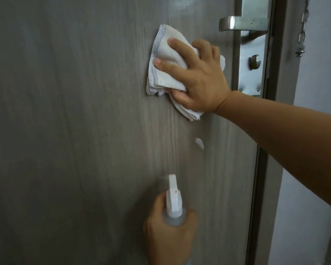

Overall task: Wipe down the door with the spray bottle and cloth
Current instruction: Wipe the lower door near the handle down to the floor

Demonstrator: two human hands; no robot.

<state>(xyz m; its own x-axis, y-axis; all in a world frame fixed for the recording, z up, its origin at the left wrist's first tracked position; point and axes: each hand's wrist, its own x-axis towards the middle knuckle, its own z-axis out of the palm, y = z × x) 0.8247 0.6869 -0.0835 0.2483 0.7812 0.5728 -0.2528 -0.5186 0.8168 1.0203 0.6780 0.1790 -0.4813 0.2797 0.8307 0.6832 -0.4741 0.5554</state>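
A grey wood-grain door (75, 121) fills most of the view. My right hand (197, 77) presses a folded white cloth (166, 73) flat against the door, left of the handle. Its fingers are spread over the cloth and the thumb hooks the cloth's lower fold. My left hand (168, 232) grips a clear spray bottle (173, 205) with a white trigger head, low in the view, nozzle pointing up at the door. A small white blob of foam (199, 143) sits on the door between the two hands.
A metal lever handle (241, 23) and lock plate (251, 60) with a thumb turn sit at the door's right edge. The door frame (275, 131) runs down the right, with a pale wall (313, 73) beyond it.
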